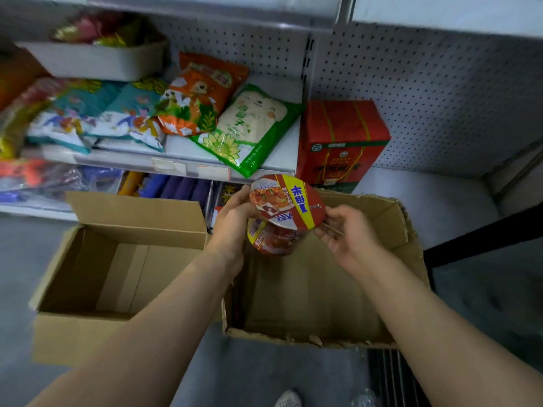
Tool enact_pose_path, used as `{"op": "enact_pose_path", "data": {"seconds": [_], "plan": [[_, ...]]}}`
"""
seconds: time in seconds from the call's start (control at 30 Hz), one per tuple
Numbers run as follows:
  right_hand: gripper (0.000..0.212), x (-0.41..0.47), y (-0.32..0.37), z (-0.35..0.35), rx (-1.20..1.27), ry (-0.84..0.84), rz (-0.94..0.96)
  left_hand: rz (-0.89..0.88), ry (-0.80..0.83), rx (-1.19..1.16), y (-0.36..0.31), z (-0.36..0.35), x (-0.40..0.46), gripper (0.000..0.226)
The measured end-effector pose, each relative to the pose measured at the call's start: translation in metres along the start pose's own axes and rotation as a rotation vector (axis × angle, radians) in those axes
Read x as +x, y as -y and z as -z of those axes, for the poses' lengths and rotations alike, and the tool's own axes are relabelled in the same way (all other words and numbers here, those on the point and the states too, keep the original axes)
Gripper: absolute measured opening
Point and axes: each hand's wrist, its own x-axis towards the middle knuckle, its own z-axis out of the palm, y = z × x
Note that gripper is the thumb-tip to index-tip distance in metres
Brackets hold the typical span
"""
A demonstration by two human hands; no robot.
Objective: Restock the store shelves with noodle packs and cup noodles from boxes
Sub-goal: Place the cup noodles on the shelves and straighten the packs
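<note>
A person's two bare forearms are reaching forward from the bottom of the view, over a grey floor (264, 374) where the tip of a white shoe (288, 398) is showing. Just beyond them, two open cardboard boxes are sitting side by side on the floor: the left box (88, 289) with smooth walls, the right box (411, 259) with torn, ragged edges. Above the right box, both hands are holding a red cup of noodles (282, 212), tilted so its lid is facing the camera. The left hand (232, 224) is curling around the cup's left side, and the right hand (346, 227) is pinching the lid's right rim with its fingertips. Behind the cup, a red carton (340, 136) is standing on the low white shelf (426, 198). To the left, a higher shelf (182, 165) is carrying snack bags, among them a green and white bag (249, 127) hanging over the edge and an orange bag (202, 92). Grey pegboard (426, 98) is backing the shelves.
</note>
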Motion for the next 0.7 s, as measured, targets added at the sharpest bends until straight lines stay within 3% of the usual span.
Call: {"op": "enact_pose_path", "data": {"seconds": [0.07, 0.17, 0.3, 0.47, 0.7], "plan": [[0.032, -0.018, 0.013, -0.006, -0.001, 0.055, 0.052, -0.068, 0.037, 0.056, -0.021, 0.002, -0.012, 0.070], [0.050, -0.041, 0.026, -0.013, -0.094, 0.119, 0.202, -0.130, 0.079, 0.102, -0.051, 0.007, -0.032, 0.076], [0.041, -0.084, 0.036, -0.027, -0.078, 0.077, 0.315, -0.202, 0.113, 0.126, -0.082, 0.023, -0.068, 0.076], [0.036, -0.133, 0.061, -0.050, 0.026, 0.053, 0.471, -0.322, 0.153, 0.102, -0.126, 0.042, -0.102, 0.052], [0.024, -0.199, 0.100, -0.084, 0.020, 0.024, 0.662, -0.438, 0.104, 0.117, -0.173, 0.052, -0.140, 0.046]]}}
